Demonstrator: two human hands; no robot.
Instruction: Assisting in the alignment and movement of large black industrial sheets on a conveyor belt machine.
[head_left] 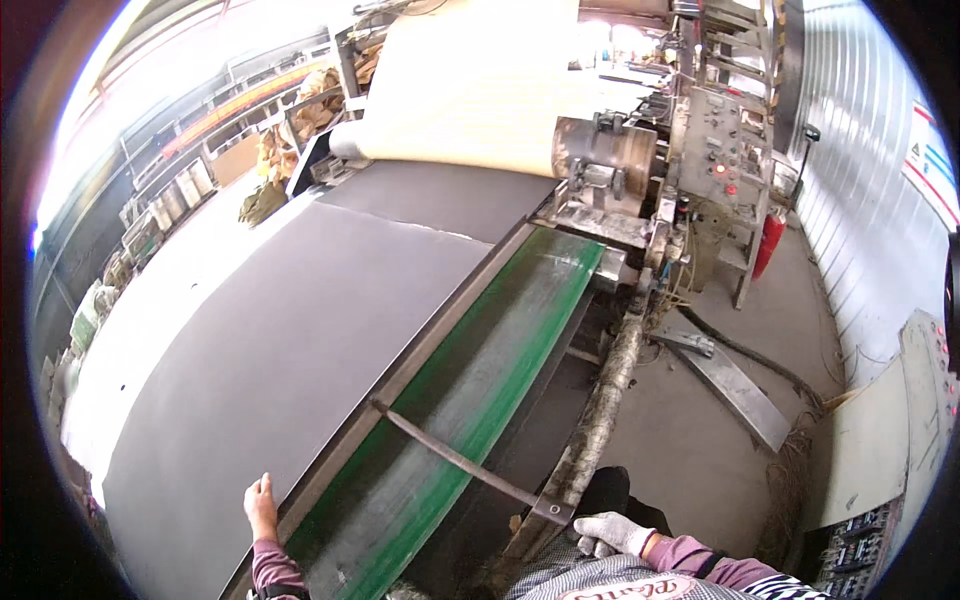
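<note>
My bare left hand is at the near right edge of a wide, dark grey sheet, fingers stretched out and nothing seen in them. My right hand, in a pale knitted glove, is beside the flat bracket at the near end of a metal rod. Its fingers are curled; whether they hold anything is hidden. The rod crosses a green belt with a worn, greyish middle, running alongside the sheet. A pale seam crosses the sheet toward its far end.
A broad yellowish web rises behind the sheet, beside a metal roller drum. A control panel with lit red lamps stands at the back right, near a red extinguisher. A metal plate lies on the floor; an electrical cabinet stands at right.
</note>
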